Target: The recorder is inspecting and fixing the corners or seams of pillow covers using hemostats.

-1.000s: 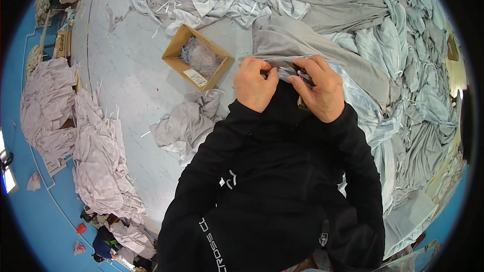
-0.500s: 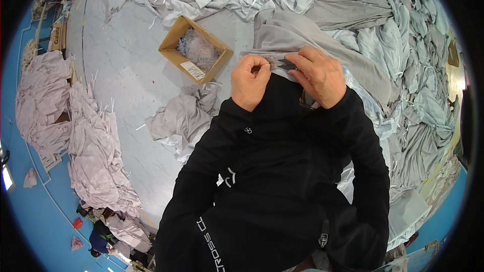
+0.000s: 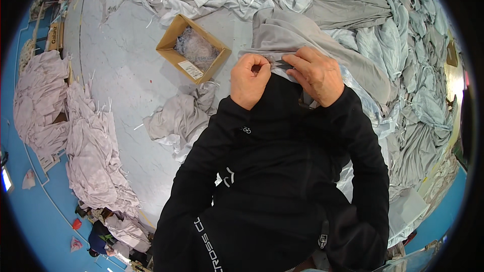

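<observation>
I see my left hand (image 3: 249, 79) just above the middle of the frame, curled into a narrow fist that pinches the near edge of a pale grey folded fabric garment (image 3: 297, 32). My right hand (image 3: 315, 74) lies just beside it to the right, fingers flattened and closed down on the same hem, where a small dark strip shows between the two hands. The garment spreads away toward the upper centre of the frame, lying on the light grey tabletop (image 3: 121, 78). My black long sleeves fill the lower middle. To the upper left of my hands stands an open brown cardboard box (image 3: 174, 38) holding a crumpled clear plastic bundle. A crumpled light grey cloth (image 3: 174, 118) lies left of my left forearm. Heaps of grey-green garments (image 3: 418, 70) crowd the right side, and stacks of pale pinkish cloth (image 3: 93, 151) run along the left edge.
</observation>
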Demonstrator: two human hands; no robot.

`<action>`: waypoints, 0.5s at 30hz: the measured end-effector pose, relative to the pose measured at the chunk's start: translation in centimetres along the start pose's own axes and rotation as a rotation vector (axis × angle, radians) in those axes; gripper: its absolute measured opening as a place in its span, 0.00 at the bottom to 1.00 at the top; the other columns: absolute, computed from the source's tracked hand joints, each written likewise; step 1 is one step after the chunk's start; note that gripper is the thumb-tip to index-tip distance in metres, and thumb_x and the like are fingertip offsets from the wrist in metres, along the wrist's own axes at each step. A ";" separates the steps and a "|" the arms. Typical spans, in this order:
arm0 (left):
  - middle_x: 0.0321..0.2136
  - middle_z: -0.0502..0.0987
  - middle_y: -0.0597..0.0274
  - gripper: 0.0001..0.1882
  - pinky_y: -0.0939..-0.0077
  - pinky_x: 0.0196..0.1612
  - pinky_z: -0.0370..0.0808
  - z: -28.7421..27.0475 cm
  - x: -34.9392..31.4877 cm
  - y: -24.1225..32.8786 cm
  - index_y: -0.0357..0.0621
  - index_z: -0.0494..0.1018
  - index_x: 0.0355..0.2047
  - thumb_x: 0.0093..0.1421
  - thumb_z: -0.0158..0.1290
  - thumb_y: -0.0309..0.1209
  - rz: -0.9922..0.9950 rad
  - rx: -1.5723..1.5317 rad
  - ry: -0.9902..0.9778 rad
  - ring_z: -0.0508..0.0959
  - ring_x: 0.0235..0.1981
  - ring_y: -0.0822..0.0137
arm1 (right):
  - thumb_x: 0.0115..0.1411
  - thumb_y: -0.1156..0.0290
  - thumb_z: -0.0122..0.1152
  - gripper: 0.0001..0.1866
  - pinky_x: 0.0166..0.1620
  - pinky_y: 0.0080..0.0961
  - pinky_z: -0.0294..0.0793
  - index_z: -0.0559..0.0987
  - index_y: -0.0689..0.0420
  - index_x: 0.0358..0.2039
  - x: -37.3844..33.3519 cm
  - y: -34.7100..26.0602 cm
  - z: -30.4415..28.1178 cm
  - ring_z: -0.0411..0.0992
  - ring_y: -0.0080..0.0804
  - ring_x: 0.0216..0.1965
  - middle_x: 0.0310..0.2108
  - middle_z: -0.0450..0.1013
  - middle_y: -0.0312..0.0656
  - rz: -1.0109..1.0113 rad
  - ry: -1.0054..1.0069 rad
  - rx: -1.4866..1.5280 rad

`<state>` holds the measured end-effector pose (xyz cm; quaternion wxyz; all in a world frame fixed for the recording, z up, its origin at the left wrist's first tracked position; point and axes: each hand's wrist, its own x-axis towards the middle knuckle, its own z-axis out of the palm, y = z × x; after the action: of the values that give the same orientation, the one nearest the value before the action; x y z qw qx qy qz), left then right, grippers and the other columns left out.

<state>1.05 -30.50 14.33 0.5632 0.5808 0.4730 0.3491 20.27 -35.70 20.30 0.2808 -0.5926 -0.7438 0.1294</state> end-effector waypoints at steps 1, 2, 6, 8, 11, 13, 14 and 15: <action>0.29 0.76 0.62 0.02 0.81 0.31 0.72 0.0 0.0 0.0 0.36 0.75 0.30 0.57 0.57 0.20 0.002 -0.003 -0.002 0.74 0.26 0.75 | 0.47 0.74 0.71 0.19 0.33 0.33 0.74 0.81 0.54 0.42 0.0 0.0 0.0 0.75 0.40 0.32 0.32 0.73 0.37 -0.008 0.009 -0.005; 0.29 0.76 0.62 0.02 0.81 0.31 0.72 0.0 0.1 0.0 0.36 0.75 0.30 0.57 0.57 0.20 0.004 -0.006 -0.005 0.74 0.26 0.75 | 0.47 0.74 0.71 0.19 0.33 0.33 0.74 0.81 0.53 0.42 0.0 0.0 0.1 0.75 0.39 0.32 0.32 0.73 0.36 -0.016 0.018 -0.011; 0.28 0.76 0.69 0.02 0.86 0.31 0.71 -0.1 0.1 -0.4 0.35 0.75 0.33 0.60 0.56 0.20 0.051 0.030 -0.022 0.73 0.26 0.81 | 0.46 0.74 0.72 0.19 0.32 0.32 0.74 0.81 0.53 0.42 0.1 -0.2 0.2 0.75 0.38 0.32 0.32 0.73 0.36 -0.034 0.012 -0.060; 0.28 0.76 0.69 0.01 0.86 0.31 0.71 -0.1 0.1 -0.4 0.35 0.75 0.33 0.60 0.56 0.20 0.042 0.026 -0.029 0.73 0.26 0.81 | 0.46 0.74 0.72 0.19 0.32 0.32 0.74 0.81 0.52 0.41 0.1 -0.4 0.2 0.75 0.37 0.32 0.32 0.73 0.36 -0.029 0.008 -0.076; 0.28 0.76 0.69 0.01 0.86 0.31 0.70 -0.1 0.1 -0.5 0.35 0.75 0.33 0.60 0.56 0.20 0.049 0.034 -0.030 0.73 0.26 0.81 | 0.47 0.74 0.72 0.19 0.32 0.33 0.74 0.81 0.53 0.41 0.3 -0.5 0.1 0.75 0.37 0.32 0.32 0.72 0.36 -0.032 0.013 -0.082; 0.28 0.75 0.66 0.02 0.84 0.30 0.70 0.0 0.1 -0.3 0.36 0.74 0.31 0.58 0.56 0.20 0.035 0.017 -0.018 0.73 0.25 0.79 | 0.47 0.74 0.71 0.18 0.32 0.33 0.74 0.81 0.53 0.41 0.4 -0.8 0.0 0.74 0.37 0.32 0.32 0.72 0.36 -0.027 0.007 -0.086; 0.27 0.74 0.63 0.03 0.81 0.29 0.71 0.0 0.0 -0.3 0.36 0.74 0.30 0.56 0.57 0.20 0.020 0.000 -0.007 0.72 0.25 0.76 | 0.48 0.73 0.71 0.18 0.32 0.33 0.73 0.81 0.53 0.41 0.3 -1.0 0.0 0.74 0.37 0.32 0.32 0.71 0.36 -0.022 0.000 -0.089; 0.27 0.74 0.63 0.03 0.81 0.29 0.71 0.0 0.0 -0.3 0.36 0.74 0.30 0.56 0.57 0.20 0.020 0.000 -0.006 0.72 0.25 0.76 | 0.48 0.73 0.71 0.18 0.32 0.33 0.73 0.81 0.53 0.41 0.3 -1.1 -0.1 0.74 0.37 0.32 0.32 0.71 0.36 -0.023 0.000 -0.089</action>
<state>1.04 -30.52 14.05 0.5611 0.5865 0.4653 0.3531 19.36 -35.72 21.02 0.2556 -0.5958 -0.7557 0.0929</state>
